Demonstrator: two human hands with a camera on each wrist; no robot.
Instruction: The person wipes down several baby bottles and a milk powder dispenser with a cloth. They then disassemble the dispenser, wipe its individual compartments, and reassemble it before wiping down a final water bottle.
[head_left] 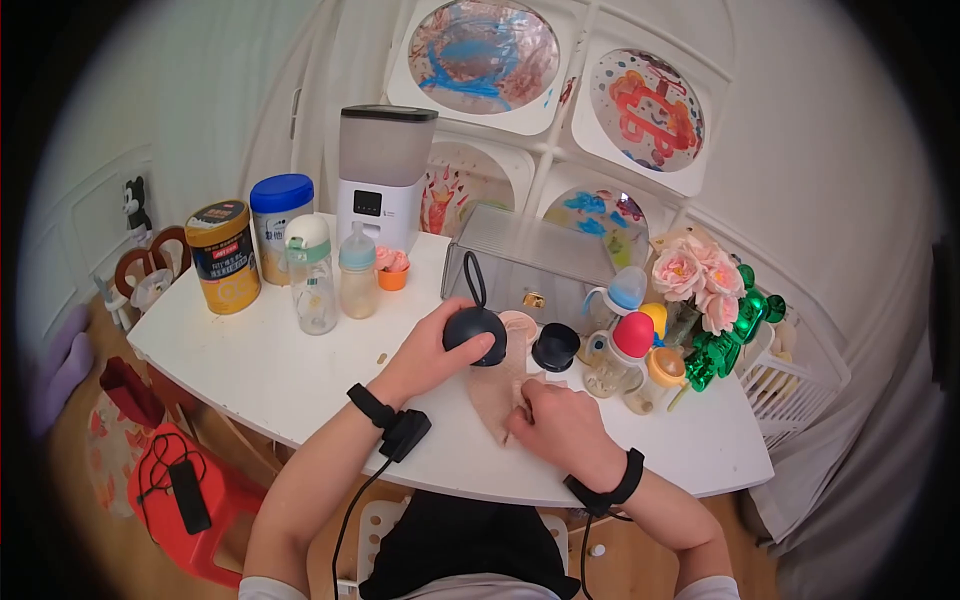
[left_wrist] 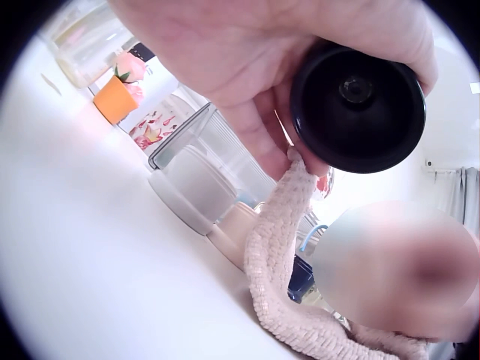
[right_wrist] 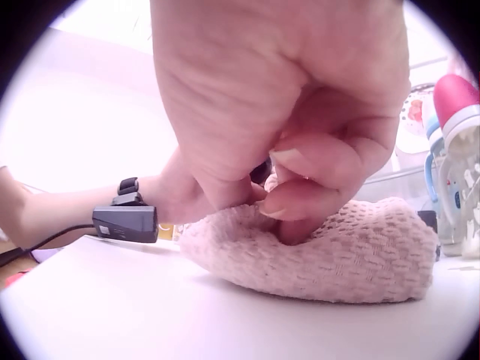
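Observation:
The left hand [head_left: 432, 350] grips a dark round cup-shaped piece [left_wrist: 358, 109] with a loop strap on top; in the left wrist view its hollow inside faces the camera. Fingers of that same hand also pinch one end of a pink woven cloth [left_wrist: 281, 232]. The right hand [head_left: 565, 430] has its fingers curled on the cloth [right_wrist: 337, 259], pinching it low over the white table. Between the hands the cloth hangs and lies partly on the tabletop. Just behind stands a dark open container [head_left: 556, 346], touched by neither hand.
On the white table [head_left: 300, 385], two cans [head_left: 222, 258], bottles [head_left: 312, 275] and a dispenser [head_left: 380, 180] stand at the left. Behind the hands is a clear-grey box [head_left: 540, 265]. Several baby bottles [head_left: 615, 358] and flowers [head_left: 690, 275] stand at the right.

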